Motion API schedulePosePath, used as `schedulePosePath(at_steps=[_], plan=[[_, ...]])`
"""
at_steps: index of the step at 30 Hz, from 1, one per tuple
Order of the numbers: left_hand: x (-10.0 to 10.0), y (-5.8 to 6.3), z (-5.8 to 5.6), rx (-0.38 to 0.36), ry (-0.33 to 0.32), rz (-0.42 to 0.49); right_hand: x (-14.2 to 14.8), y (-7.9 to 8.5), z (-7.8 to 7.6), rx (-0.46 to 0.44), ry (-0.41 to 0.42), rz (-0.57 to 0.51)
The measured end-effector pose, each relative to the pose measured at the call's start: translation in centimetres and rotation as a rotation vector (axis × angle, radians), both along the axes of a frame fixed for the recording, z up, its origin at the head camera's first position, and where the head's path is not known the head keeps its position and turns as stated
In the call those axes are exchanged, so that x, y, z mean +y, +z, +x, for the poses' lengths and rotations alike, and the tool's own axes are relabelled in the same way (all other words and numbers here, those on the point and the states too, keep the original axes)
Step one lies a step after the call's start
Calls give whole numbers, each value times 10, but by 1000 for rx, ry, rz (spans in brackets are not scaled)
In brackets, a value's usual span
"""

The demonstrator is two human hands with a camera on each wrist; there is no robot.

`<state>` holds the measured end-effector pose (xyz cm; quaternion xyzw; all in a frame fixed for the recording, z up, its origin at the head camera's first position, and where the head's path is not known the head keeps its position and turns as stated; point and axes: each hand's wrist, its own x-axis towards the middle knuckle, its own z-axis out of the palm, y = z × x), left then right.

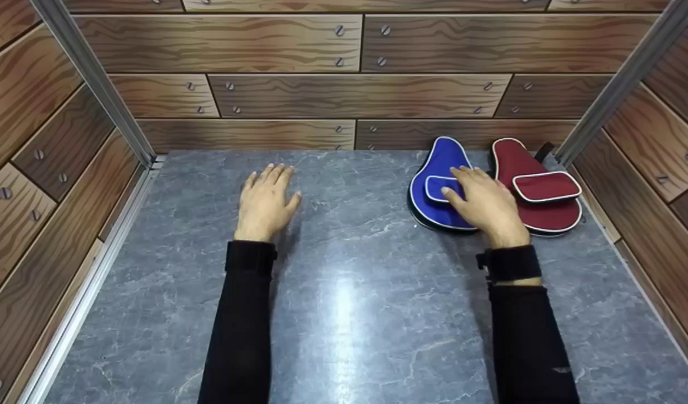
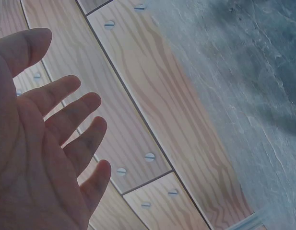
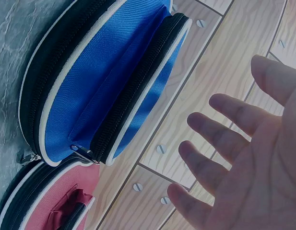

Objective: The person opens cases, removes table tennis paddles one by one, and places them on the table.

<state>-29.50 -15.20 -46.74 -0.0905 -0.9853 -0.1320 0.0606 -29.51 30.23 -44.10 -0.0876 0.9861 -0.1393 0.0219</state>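
Observation:
A blue paddle-shaped zip case [image 1: 446,156] with white piping and a small front pocket [image 3: 159,93] lies at the far right of the table. Beside it, further right, is a dark red case [image 1: 546,216] of the same shape, which looks pink in the right wrist view. My right hand [image 1: 487,202] hovers over the blue case's right side and hides part of both cases; its fingers are loosely extended and hold nothing. To the left, my left hand [image 1: 262,205] is above the bare table, fingers relaxed and holding nothing.
The grey marble-patterned table [image 1: 344,269] has wood-print walls [image 1: 288,95] at the back and both sides. Metal posts [image 1: 97,73] stand at the back corners, and a metal rail [image 1: 91,280] runs along the left edge. Each wrist wears a black band [image 1: 251,256].

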Motion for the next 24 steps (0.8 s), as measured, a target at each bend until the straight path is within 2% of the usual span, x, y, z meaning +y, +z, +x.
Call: schedulePosePath(at_steps=[5, 10, 17, 24], plan=[[0, 1, 1, 15, 1, 5, 2, -4, -4, 7, 7, -3], [2, 2, 1, 23, -1, 2, 9, -16, -13, 1, 8, -9], [7, 3, 1, 19, -11, -13, 18, -34, -21, -47, -5, -93], [14, 2, 2, 36, -25, -29, 22, -39, -22, 0, 70, -84]])
